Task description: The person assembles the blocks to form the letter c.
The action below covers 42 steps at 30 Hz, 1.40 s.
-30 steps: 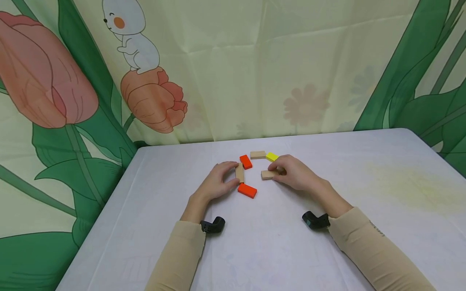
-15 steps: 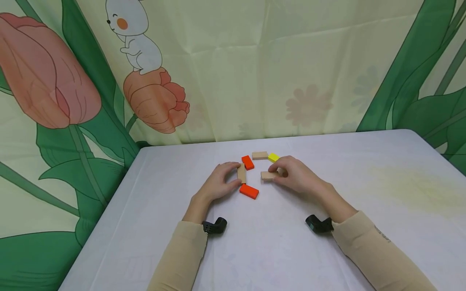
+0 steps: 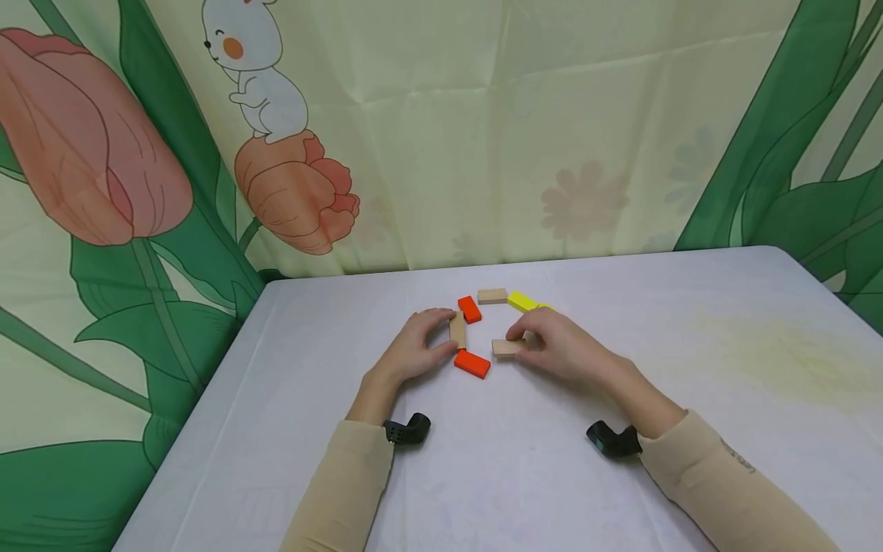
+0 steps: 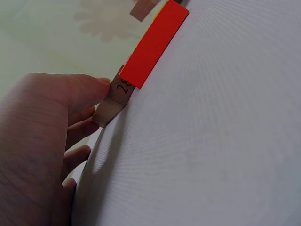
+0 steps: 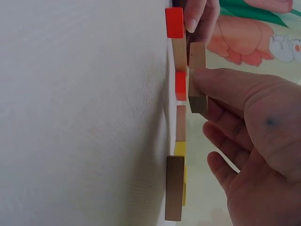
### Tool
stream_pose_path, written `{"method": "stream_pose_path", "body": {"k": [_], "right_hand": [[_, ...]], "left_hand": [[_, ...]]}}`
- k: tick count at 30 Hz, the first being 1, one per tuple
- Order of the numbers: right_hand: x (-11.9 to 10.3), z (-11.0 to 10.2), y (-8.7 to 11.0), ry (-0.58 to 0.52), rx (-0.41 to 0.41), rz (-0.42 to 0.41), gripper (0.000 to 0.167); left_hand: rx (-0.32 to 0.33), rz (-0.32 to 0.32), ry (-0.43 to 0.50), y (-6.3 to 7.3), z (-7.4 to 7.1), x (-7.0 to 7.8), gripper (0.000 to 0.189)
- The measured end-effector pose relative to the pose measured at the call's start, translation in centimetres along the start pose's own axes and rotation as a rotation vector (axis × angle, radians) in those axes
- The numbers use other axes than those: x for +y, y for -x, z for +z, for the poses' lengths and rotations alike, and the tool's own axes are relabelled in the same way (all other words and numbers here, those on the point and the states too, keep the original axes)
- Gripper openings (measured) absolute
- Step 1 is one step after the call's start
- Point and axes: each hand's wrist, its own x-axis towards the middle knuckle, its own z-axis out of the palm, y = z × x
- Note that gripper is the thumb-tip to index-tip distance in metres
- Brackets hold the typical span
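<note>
My left hand (image 3: pixel 414 345) holds a plain wooden block (image 3: pixel 457 330) at its two ends, thumb at the near end. In the left wrist view, dark digits mark this block (image 4: pixel 120 92). My right hand (image 3: pixel 562 341) pinches another wooden block (image 3: pixel 507 349) between thumb and fingers. The right wrist view has this block (image 5: pixel 197 61) raised off the table. One red block (image 3: pixel 472 364) lies by my left thumb, and a second red block (image 3: pixel 470 309) beyond my left fingertips. Behind my right hand is a yellow block (image 3: pixel 522 300), with another yellow piece partly hidden.
A wooden block (image 3: pixel 493 296) lies at the back of the curved row. The right wrist view reveals a further wooden block (image 5: pixel 175 188) close to the yellow ones. White cloth covers the table (image 3: pixel 483 475); a printed curtain (image 3: pixel 441 153) hangs behind it.
My right hand has drawn slightly nearer to me with its wooden block, uncovering more of the yellow block and a second yellow piece. The left hand keeps its hold on its block.
</note>
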Motion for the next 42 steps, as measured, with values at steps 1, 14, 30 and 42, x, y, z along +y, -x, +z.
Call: {"method": "stream_pose_path", "body": {"k": [1,14,30,42], "right_hand": [[-0.1,0.0,0.1,0.003,-0.007,0.004,0.025],[-0.2,0.5,0.9,0.027,-0.044,-0.074,0.023],[-0.5,0.9,1.2,0.011,-0.109,-0.086,0.02],[-0.5,1.0,1.0,0.003,-0.146,-0.092,0.021]], "left_hand": [[-0.001,-0.001,0.001,0.0,0.0,0.0,0.056],[-0.001,0.015,0.002,-0.1,0.0,-0.1,0.055],[-0.001,0.004,0.008,0.0,0.0,0.0,0.056],[-0.002,-0.003,0.002,0.0,0.0,0.1,0.056]]}}
